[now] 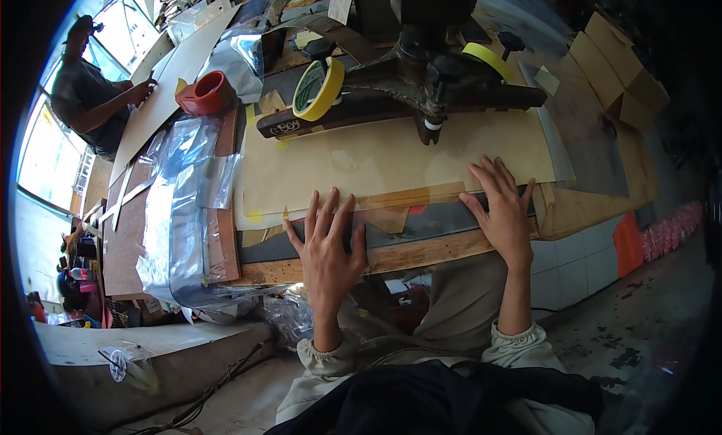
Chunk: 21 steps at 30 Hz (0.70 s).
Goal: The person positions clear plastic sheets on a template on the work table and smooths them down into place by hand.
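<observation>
A large tan sheet (466, 149) lies on the dark worktop under a press-like machine (414, 55) with a long dark bar (406, 113). My left hand (327, 243) rests at the sheet's near edge, fingers spread and fingertips on it. At the right part of that edge, my right hand (500, 209) lies flat with fingers apart. Between the hands runs a brown strip (410, 199) along the sheet. A yellow tape roll (335, 89) hangs on a knob at the bar's left, and another yellow tape roll (487, 60) hangs at its right.
A wooden edge (406, 256) borders the worktop. To the left lie clear plastic bags (184, 202) and a red tape dispenser (203, 96). Another person (90, 104) stands at a long pale board (177, 77). An open cardboard box (613, 62) sits at the back right.
</observation>
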Available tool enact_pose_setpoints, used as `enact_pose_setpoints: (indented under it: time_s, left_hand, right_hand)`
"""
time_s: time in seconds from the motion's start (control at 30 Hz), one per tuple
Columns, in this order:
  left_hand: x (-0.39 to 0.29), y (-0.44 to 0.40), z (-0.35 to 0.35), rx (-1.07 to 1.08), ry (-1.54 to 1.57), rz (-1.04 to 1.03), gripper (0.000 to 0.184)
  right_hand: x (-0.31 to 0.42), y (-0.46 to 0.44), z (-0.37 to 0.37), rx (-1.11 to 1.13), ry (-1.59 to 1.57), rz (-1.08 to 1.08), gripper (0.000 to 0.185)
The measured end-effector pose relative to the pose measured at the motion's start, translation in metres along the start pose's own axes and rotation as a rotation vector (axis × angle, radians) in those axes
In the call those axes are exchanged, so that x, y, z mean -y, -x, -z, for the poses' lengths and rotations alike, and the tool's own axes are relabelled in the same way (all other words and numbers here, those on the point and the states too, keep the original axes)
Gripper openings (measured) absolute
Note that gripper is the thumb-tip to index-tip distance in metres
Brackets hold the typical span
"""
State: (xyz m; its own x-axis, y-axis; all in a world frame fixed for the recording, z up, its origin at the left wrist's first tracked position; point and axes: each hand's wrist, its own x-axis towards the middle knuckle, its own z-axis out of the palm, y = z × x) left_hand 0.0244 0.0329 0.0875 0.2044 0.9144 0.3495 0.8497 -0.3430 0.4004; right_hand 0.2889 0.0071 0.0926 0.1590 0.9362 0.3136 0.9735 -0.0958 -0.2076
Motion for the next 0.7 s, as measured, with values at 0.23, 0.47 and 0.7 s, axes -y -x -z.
enact_pose_setpoints:
  time_s: [0.23, 0.47, 0.7]
  left_hand:
    - [-0.0001, -0.0007, -0.0006, 0.030, -0.044, 0.013, 0.044]
    - [0.0012, 0.0006, -0.0012, 0.074, -0.126, -0.021, 0.049]
    - [0.0013, -0.0014, -0.0004, 0.048, -0.120, -0.026, 0.049]
  right_hand:
    - [0.0006, -0.0018, 0.0011, 0.008, 0.001, -0.006, 0.052]
    - [0.0019, -0.0018, 0.0011, 0.015, 0.007, -0.018, 0.051]
    - [0.0039, -0.0037, -0.0007, 0.032, 0.001, -0.045, 0.051]
